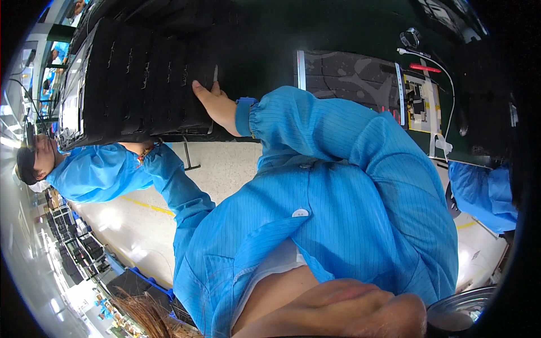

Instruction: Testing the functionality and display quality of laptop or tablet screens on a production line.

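Observation:
A black slotted tray or box [129,84] stands at the left of the dark table, with rows of slots across its top and pale, shiny flat pieces along its left side. My right hand [217,104] reaches across and grips its right end, thumb over the top and the other fingers curled at the edge. A thin pale sliver [216,73] shows just beyond those fingers. Low at the tray's near side is my left hand [135,147]; the tray hides its fingers. It touches or supports the tray from there.
Right of my arm lie a dark flat panel [349,79], pale metal strips [401,93], a circuit board [422,104], a red pen [425,68], and a white cable [448,84]. A co-worker in blue [101,172] is close at the left. Another blue garment [482,194] shows at right.

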Tool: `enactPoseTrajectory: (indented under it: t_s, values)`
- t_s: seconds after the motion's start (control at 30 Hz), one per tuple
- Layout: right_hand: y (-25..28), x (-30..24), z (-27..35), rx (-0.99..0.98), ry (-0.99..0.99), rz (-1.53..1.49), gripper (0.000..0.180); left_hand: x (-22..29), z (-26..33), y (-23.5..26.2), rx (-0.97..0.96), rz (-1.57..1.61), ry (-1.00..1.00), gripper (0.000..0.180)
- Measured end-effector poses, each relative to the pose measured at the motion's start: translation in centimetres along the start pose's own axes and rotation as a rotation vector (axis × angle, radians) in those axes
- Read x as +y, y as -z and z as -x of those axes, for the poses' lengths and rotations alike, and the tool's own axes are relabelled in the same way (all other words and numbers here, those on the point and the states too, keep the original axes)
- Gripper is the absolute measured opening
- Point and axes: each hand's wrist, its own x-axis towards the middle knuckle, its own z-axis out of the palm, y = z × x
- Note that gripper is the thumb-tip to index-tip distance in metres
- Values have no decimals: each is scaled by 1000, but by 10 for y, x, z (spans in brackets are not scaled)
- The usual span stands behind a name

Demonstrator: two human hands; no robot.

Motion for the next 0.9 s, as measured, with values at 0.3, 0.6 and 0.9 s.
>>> enactPoseTrajectory:
  t_s: [0.3, 0.6, 0.9]
  values:
    - [-11, 13, -31, -30, 66, -28, 89, -39, -16, 60, -49, -592, -177, 54]
    - [207, -31, 171, -395, 562, 173, 41, 108, 127, -32, 443, -17, -294, 28]
    - [300, 80, 279, 709, -30, 255, 39, 112, 158, -212, -796, -268, 155, 29]
